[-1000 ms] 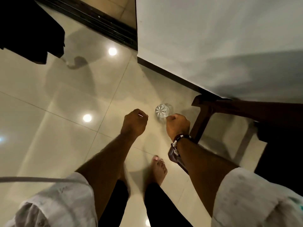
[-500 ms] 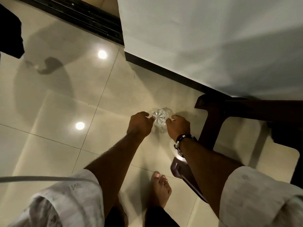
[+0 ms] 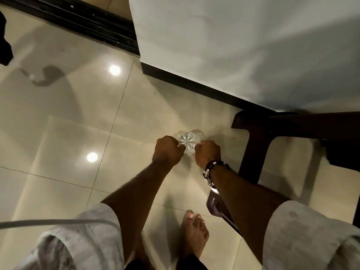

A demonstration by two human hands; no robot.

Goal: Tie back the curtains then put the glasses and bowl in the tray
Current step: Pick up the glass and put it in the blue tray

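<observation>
While both arms reach down and forward, the left hand [image 3: 169, 150] and the right hand [image 3: 208, 153] meet on either side of a clear cut glass [image 3: 187, 143], which sits between them with its star-patterned base or mouth facing the camera. Each hand is curled, the left fingers pinching the glass at its left edge and the right fingers gripping its right edge; whether the glass rests on the tiled floor [image 3: 64, 145] or is lifted just off it is hard to tell from above. A dark beaded bracelet [image 3: 213, 168] rings the right wrist. Just to the right of the right hand stands a dark wooden chair [image 3: 255, 145], its leg near the wrist. Beyond the hands, a white wall [image 3: 233, 45] with a dark skirting runs across. Below the hands, nearer the body, a bare foot [image 3: 194, 234] stands on the tiles, and pale sleeves cover both upper arms.
</observation>
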